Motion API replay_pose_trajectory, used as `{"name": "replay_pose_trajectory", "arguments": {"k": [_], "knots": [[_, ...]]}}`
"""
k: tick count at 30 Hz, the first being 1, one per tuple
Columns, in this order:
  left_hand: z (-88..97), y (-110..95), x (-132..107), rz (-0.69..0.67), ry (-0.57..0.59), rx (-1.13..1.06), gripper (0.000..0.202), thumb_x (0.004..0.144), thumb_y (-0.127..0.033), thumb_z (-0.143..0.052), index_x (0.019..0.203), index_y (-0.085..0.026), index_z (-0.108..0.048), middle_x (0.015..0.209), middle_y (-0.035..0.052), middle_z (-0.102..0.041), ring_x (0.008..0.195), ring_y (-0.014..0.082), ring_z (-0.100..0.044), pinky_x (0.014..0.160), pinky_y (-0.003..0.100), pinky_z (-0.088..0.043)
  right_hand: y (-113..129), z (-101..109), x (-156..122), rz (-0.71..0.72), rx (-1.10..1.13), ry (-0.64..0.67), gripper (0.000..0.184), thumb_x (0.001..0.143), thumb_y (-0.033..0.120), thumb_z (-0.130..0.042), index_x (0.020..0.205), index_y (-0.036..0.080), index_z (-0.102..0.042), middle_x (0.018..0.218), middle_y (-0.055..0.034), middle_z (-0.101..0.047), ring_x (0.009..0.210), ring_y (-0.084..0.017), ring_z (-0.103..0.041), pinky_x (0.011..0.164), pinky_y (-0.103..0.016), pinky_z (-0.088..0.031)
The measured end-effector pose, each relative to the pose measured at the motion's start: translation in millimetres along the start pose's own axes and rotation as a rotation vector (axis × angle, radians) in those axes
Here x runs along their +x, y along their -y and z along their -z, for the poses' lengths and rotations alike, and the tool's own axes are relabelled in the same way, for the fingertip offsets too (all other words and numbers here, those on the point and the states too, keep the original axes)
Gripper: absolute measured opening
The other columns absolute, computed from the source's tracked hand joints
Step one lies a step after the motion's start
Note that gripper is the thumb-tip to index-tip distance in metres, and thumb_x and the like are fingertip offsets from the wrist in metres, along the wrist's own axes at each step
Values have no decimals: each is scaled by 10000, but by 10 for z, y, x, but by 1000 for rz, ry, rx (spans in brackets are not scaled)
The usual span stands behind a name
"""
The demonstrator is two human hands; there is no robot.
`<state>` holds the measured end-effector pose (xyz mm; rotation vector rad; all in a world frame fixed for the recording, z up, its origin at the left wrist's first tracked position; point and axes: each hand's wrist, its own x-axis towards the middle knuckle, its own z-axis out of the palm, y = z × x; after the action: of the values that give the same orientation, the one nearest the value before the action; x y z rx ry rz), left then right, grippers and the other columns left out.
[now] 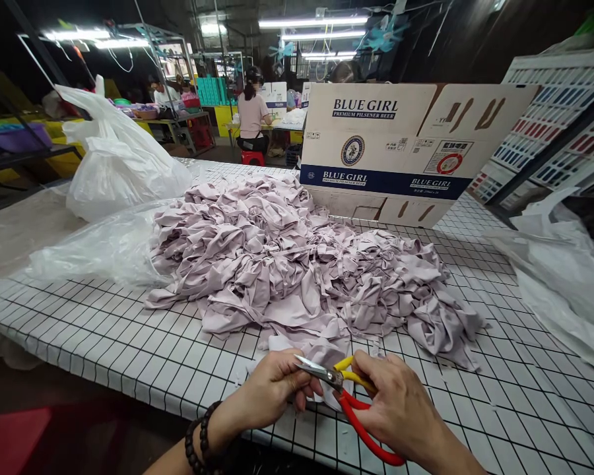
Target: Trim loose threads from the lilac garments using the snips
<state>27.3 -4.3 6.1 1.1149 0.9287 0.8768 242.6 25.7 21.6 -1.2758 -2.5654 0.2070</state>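
Note:
My right hand (400,399) grips a pair of scissors (363,425) with one red and one yellow handle. Their blades point left and lie over the fingers of my left hand (277,386), which is closed in a pinch on a piece of pale lilac fabric (309,343). This piece runs up toward a big heap of crumpled lilac fabric pieces (277,257) just beyond my hands. Whether cloth lies between the blades is hard to make out. A dark bead bracelet circles my left wrist.
A white-and-blue cardboard box (376,145) stands behind the heap. White plastic bags (119,158) sit at the left, and another plastic bag (564,264) lies at the right. All rest on a table with a black-and-white grid cover (188,356). Farther back, a person (252,112) sits at another table.

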Motion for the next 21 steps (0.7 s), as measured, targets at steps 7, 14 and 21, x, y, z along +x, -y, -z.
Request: {"name": "replay_pose_trajectory", "arguments": {"k": [7,14,21], "knots": [[-1,14,-10,8,7,-20,451,812,-535,-611,740,-99,-701,714,35,-576,496,71,-527,496,192,-440,2,2,-3,-13,0,43,284,729,370,-631,654,234,-393,494,80,-454,463,-118,-387,555,-265,-311],[4,-12,-10,-10,14,0,448,819,-527,-605,729,-101,-708,714,23,-560,484,61,-532,489,179,-438,78,43,-15,-58,41,100,232,777,369,-582,696,241,-407,527,67,-503,506,-148,-464,559,-272,-300],[11,-22,-26,-15,16,28,363,856,-435,-595,761,-108,-719,770,28,-578,495,55,-543,489,169,-448,148,51,-8,-98,106,139,222,776,372,-584,724,242,-411,580,58,-536,541,-155,-479,599,-285,-310]]}}
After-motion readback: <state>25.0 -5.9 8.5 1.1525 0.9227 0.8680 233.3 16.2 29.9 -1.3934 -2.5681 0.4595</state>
